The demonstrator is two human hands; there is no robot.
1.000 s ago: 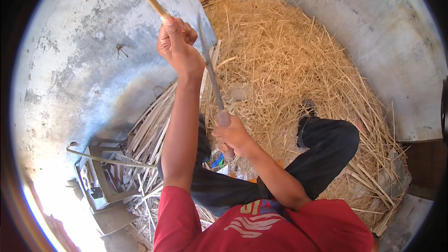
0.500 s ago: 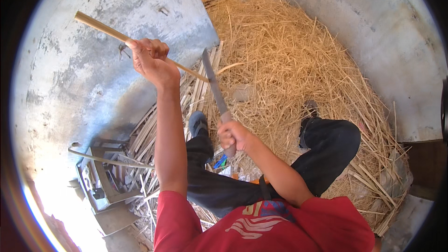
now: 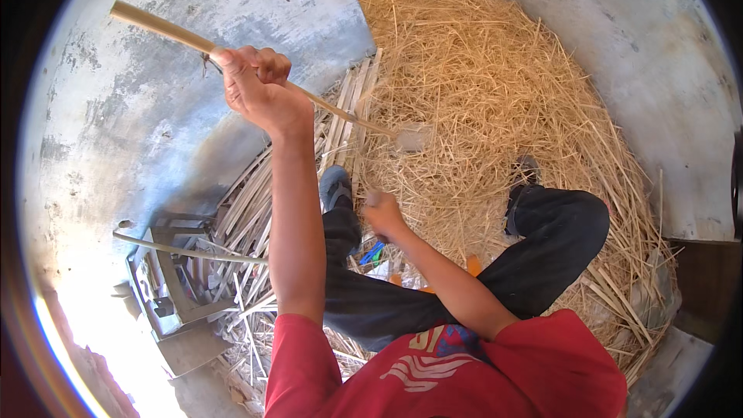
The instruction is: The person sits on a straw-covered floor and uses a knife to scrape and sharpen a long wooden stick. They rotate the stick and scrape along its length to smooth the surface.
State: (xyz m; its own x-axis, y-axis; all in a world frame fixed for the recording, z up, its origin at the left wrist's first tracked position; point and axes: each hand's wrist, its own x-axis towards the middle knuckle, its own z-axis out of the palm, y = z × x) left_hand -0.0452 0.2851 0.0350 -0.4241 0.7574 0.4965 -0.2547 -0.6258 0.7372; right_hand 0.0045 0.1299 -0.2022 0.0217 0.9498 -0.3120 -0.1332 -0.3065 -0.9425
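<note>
My left hand (image 3: pixel 263 93) is raised at left of centre, closed around a long pale bamboo stick (image 3: pixel 159 27). The stick slants down to the right, and its thinner end hangs above the straw. Lower down, near my left shoe (image 3: pixel 335 188), my right hand (image 3: pixel 385 215) is closed on the handle of a long-bladed knife (image 3: pixel 374 198). Only a bit of the handle shows, somewhat smeared; the blade cannot be made out. Hand and stick are apart.
Loose straw and shavings (image 3: pixel 480 70) cover the floor ahead. Split bamboo strips (image 3: pixel 348 108) lie along the left wall (image 3: pixel 201 0). A flat pale block (image 3: pixel 412 138) sits among the straw. At lower left stands a wooden frame (image 3: pixel 166 279) with a thin pole (image 3: pixel 186 250) across it.
My right hand with the knife has dropped slightly and turned, so the blade no longer shows against the stick. My left hand and the stick have shifted a little.
</note>
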